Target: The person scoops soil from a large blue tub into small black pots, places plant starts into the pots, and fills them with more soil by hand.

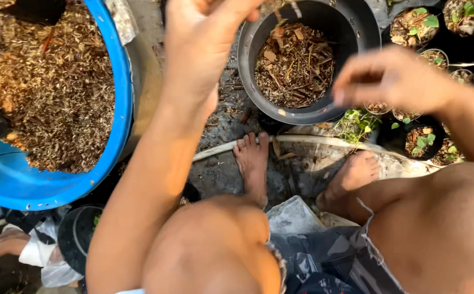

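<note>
We're outdoors in a backyard plant nursery, right down on wet, dirty ground with bare feet (253,158) planted on it. A big blue tub (118,109) brims with brown wood chips, a black pot (302,54) sits part-filled with the same mulch, and rows of small black seedling pots (422,139) with green sprouts crowd the right side.

Left hand (204,49) is raised at 12 o'clock, fingers closed on dry chaff above the black pot (351,32) (partly filled with brown mulch); right hand (395,79) hovers at 2 o'clock, fingers pinched; blue tub (118,98) of husk sits at 9 o'clock; seedling pots (422,141) stand at 3 o'clock.
</note>
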